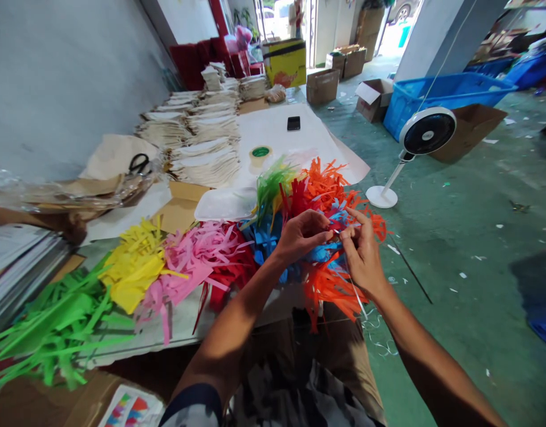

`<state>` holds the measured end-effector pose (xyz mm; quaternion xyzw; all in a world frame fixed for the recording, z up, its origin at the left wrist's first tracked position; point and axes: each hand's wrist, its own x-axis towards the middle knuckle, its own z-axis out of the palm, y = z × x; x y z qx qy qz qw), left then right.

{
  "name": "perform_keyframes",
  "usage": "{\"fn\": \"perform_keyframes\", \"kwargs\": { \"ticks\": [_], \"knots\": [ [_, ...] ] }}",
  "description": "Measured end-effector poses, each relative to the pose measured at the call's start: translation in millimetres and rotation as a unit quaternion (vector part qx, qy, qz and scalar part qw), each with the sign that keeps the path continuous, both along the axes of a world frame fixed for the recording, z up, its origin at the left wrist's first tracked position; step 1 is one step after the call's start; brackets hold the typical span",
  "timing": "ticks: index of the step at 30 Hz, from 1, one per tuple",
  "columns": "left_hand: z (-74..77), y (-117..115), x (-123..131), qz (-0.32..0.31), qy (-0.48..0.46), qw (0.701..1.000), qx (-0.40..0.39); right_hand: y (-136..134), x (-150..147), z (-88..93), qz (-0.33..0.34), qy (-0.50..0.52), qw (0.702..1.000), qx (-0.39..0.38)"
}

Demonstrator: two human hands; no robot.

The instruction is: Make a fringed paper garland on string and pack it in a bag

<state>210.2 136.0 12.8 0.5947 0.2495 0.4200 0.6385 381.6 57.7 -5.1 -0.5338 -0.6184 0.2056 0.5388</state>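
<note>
So both hands are over the bundle of orange and blue strips [329, 287], which sits at the near right end of the table [275, 299]. Left hand [305, 238] has thumb and index pinched together, right hand [363, 249] has its fingertips closed up just beside them. Can't really tell what's between them, it's too small. A pale string [356, 293] dangles below the right hand. Pink strips [188, 255] and yellow strips [137, 264] are piled off to the left, tape [260, 152] farther back.
</note>
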Motion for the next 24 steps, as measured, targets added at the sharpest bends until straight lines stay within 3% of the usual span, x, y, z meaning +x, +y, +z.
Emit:
{"fn": "perform_keyframes", "kwargs": {
  "ticks": [14,24],
  "knots": [
    [-3.0,-9,8,0.039,0.058,0.992,0.109,-7,1,-1.0,-0.009,-0.031,0.999,-0.019],
    [-3.9,-10,10,0.025,0.054,0.990,0.126,-9,3,-1.6,0.000,-0.018,1.000,-0.010]
  ]
}}
